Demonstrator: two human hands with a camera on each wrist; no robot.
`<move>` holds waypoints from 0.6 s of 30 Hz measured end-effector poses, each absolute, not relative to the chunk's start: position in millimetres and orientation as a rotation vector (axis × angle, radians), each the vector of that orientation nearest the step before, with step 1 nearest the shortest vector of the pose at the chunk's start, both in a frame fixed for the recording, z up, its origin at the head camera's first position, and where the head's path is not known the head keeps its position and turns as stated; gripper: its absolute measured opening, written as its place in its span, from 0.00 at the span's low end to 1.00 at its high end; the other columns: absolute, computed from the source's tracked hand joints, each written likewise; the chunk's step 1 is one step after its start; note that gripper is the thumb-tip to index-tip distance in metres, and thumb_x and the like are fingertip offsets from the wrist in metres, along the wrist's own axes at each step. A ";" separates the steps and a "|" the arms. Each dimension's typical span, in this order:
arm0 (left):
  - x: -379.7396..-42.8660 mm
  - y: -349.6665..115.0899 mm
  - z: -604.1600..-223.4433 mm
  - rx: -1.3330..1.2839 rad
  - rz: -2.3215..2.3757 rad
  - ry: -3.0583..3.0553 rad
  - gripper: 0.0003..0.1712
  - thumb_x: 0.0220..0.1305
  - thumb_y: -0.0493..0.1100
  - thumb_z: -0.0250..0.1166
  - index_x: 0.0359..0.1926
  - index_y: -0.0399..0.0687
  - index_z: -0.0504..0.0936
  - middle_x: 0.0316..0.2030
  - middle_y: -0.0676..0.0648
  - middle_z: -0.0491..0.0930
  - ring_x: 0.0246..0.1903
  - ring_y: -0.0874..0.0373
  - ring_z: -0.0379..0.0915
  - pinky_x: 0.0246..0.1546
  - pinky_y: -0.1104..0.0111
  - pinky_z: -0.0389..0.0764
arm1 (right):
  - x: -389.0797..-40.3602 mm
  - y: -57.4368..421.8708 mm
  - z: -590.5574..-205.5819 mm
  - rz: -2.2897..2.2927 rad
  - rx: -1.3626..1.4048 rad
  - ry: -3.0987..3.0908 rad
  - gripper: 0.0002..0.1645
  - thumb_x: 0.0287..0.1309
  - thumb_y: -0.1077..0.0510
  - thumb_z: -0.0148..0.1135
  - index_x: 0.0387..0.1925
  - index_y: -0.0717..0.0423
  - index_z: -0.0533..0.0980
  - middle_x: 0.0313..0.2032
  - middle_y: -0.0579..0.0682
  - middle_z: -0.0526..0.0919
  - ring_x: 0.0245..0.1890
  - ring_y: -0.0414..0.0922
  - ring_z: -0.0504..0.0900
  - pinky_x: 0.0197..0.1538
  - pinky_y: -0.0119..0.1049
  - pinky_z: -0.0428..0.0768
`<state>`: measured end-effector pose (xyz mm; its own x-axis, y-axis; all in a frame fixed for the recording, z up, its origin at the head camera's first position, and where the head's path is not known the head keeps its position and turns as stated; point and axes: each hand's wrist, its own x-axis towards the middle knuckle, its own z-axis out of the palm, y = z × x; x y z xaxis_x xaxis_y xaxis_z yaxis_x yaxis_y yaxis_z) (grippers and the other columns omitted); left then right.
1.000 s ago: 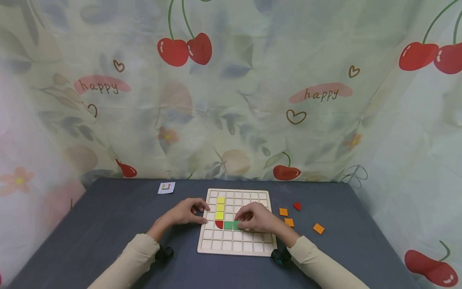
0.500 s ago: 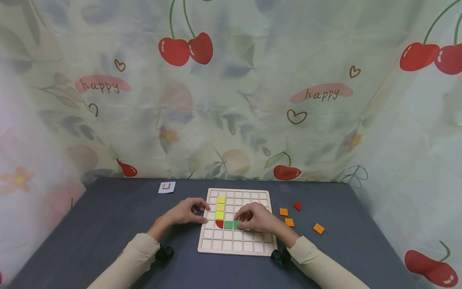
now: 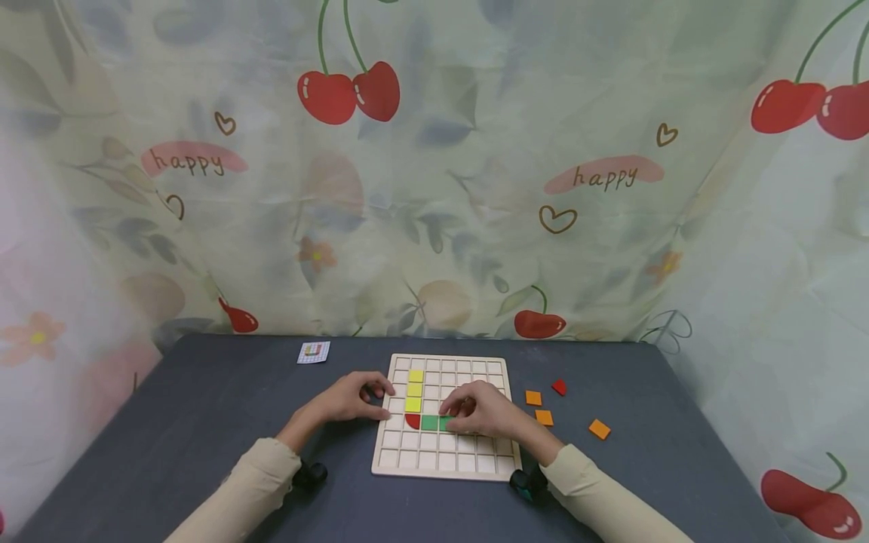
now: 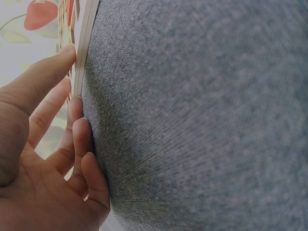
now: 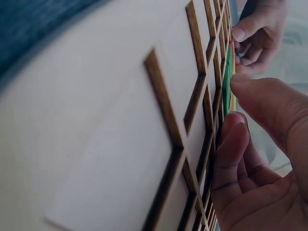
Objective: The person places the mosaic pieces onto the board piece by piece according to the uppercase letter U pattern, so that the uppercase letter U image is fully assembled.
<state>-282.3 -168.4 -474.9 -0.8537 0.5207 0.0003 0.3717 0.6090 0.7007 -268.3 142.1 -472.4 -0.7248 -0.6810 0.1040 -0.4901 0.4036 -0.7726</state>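
Observation:
A wooden grid board [image 3: 448,477] lies on the dark table. In it stand several yellow square tiles [image 3: 414,390] in a column, a red quarter-round tile [image 3: 413,421] below them, then a green square tile [image 3: 429,423] to its right. My right hand [image 3: 485,409] pinches a second green tile [image 3: 444,423] beside the first, thumb at its near side and fingers at its far side; the hand partly covers it. My left hand [image 3: 349,397] rests at the board's left edge, thumb tip and fingers touching the rim [image 4: 83,53], fingers loosely bent.
Right of the board lie several orange square tiles [image 3: 600,429] and a red rounded tile [image 3: 559,387]. A small card [image 3: 313,352] with a printed coloured pattern lies at the back left. A patterned curtain [image 3: 434,188] hangs behind the table.
Almost nothing differs: both hands and the tiles keep their places, apart from a very slight shift of the right fingertips to the left over the green tile.

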 end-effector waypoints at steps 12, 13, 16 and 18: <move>-282.1 -168.0 -474.9 0.737 1.080 2.628 0.18 0.58 0.44 0.78 0.47 0.46 0.84 0.40 0.49 0.77 0.40 0.53 0.71 0.44 0.59 0.73 | -267.8 160.7 -467.8 -1.354 -1.018 2.385 0.13 0.61 0.62 0.73 0.47 0.62 0.85 0.37 0.48 0.85 0.36 0.47 0.83 0.43 0.38 0.81; -282.1 -167.9 -475.1 0.738 1.081 2.627 0.18 0.58 0.44 0.78 0.47 0.46 0.84 0.40 0.49 0.77 0.40 0.53 0.71 0.44 0.59 0.73 | -267.9 163.0 -467.4 -1.360 -1.017 2.384 0.13 0.61 0.61 0.73 0.47 0.62 0.85 0.38 0.48 0.86 0.37 0.47 0.83 0.43 0.39 0.81; -282.6 -167.9 -475.3 0.736 1.081 2.626 0.18 0.58 0.44 0.78 0.47 0.46 0.84 0.39 0.49 0.77 0.40 0.53 0.71 0.44 0.59 0.73 | -268.1 171.4 -466.3 -1.364 -1.039 2.395 0.14 0.61 0.61 0.72 0.47 0.63 0.84 0.38 0.48 0.86 0.37 0.47 0.84 0.42 0.39 0.81; -283.0 -167.8 -475.5 0.734 1.078 2.628 0.18 0.58 0.43 0.78 0.47 0.46 0.84 0.39 0.49 0.77 0.40 0.53 0.71 0.44 0.59 0.73 | -267.8 177.4 -465.9 -1.364 -1.053 2.402 0.14 0.62 0.61 0.72 0.47 0.64 0.84 0.38 0.49 0.85 0.36 0.47 0.83 0.42 0.38 0.81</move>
<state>-283.0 -167.8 -475.5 -0.8547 0.5190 -0.0028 0.3677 0.6093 0.7025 -267.8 177.4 -465.9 -0.7311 -0.6593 0.1757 -0.4887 0.3263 -0.8092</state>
